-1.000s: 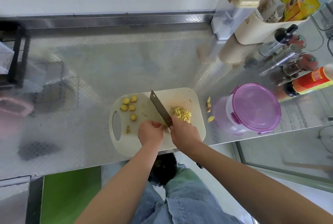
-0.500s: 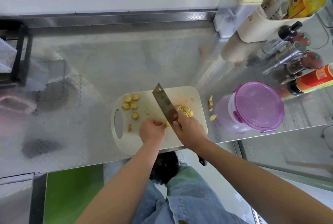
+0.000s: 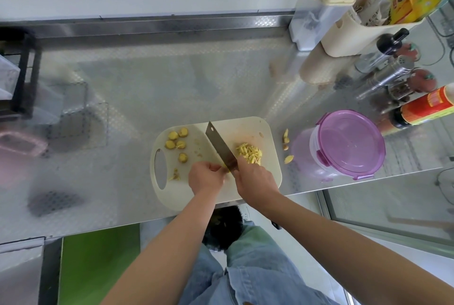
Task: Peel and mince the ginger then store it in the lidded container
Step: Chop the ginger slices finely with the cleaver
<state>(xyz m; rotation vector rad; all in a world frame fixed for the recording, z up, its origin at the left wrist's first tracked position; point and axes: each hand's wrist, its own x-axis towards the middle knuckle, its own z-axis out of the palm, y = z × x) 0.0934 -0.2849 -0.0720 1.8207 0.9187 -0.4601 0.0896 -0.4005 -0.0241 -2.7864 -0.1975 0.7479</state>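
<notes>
The flat steel cleaver (image 3: 219,146), clenched in the right hand (image 3: 255,182), drops again beside the left hand (image 3: 206,177) pinching yellow ginger (image 3: 227,169); mincing continues.

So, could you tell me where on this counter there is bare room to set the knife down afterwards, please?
Widest free patch: the steel counter behind the cutting board, between the black rack and the cream caddy. The board's far right corner is mostly bare. Crowded: right of the board, with ginger scraps, the purple-lidded container and bottles.
</notes>
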